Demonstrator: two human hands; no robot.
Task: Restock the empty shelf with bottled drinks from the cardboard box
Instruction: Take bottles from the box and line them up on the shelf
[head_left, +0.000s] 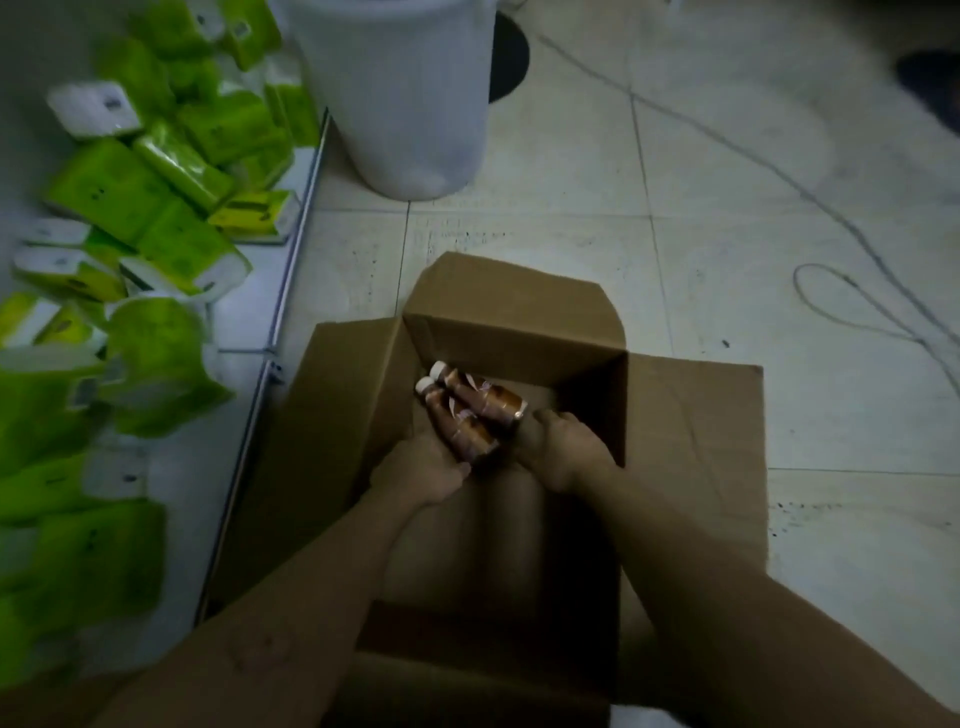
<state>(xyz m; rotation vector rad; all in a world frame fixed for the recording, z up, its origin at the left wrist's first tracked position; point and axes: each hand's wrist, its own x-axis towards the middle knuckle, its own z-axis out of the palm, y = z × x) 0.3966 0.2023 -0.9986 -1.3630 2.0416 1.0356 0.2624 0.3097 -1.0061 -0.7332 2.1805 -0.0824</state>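
Note:
An open cardboard box (519, 322) stands on the tiled floor with its flaps spread out. Inside it, two brown bottled drinks with white caps lie side by side, caps pointing up-left. My left hand (426, 467) grips the nearer bottle (467, 434) from below. My right hand (563, 449) reaches in on the right and touches the base of the farther bottle (493, 397); its fingers are partly hidden, so the grip is unclear. The rest of the box floor looks bare and dark.
A low white shelf (249, 291) on the left carries several green and white tissue packs (171, 244). A large white bucket (400, 98) stands behind the box. A thin cable (810, 197) loops across the floor tiles on the right.

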